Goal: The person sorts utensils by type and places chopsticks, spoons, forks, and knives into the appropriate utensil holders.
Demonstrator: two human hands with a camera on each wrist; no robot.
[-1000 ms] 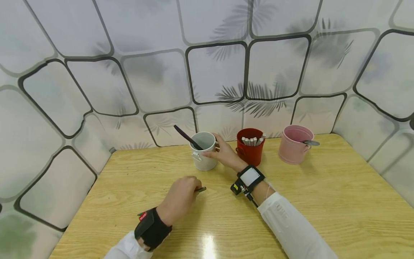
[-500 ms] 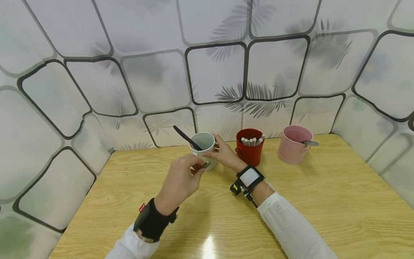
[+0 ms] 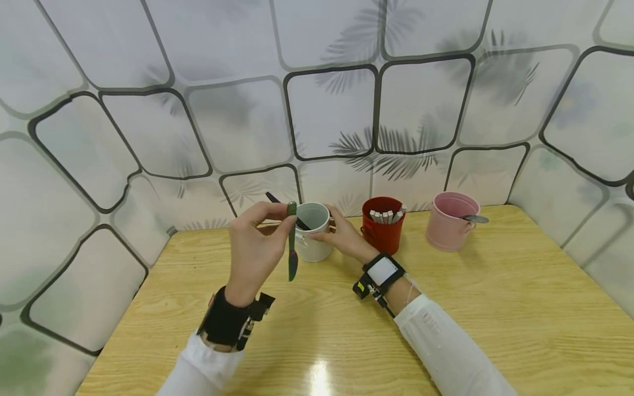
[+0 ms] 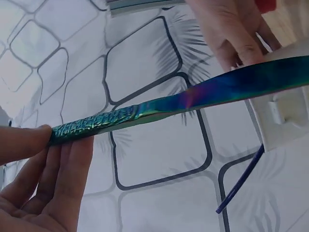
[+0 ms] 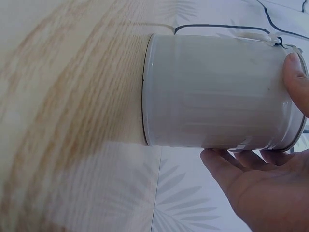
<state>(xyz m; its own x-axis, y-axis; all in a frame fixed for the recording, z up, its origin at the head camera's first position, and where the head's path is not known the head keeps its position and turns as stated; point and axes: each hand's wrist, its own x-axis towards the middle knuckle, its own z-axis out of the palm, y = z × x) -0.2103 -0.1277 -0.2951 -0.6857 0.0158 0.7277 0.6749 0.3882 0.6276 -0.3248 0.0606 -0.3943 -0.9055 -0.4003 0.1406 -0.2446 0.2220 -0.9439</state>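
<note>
My left hand (image 3: 253,247) pinches the textured green end of a table knife (image 3: 293,265) between thumb and fingers. The knife hangs blade down, just left of the white bucket (image 3: 315,250). In the left wrist view its blade (image 4: 217,89) shines blue and purple. My right hand (image 3: 346,236) holds the white bucket near its rim, thumb on the near side and fingers behind, as the right wrist view shows. The bucket stands upright on the table. A dark utensil (image 3: 272,197) leans in it, its thin handle sticking out to the left.
A red bucket (image 3: 385,239) with several pale-ended utensils (image 3: 386,216) stands right of the white one. Farther right is a pink bucket (image 3: 442,231) with a grey utensil (image 3: 476,218) over its rim. The patterned wall (image 3: 332,115) rises behind the wooden table (image 3: 470,308).
My left hand has risen from low over the table to beside the white bucket's rim, turning the knife so it hangs blade down. My right hand has stayed on the bucket.
</note>
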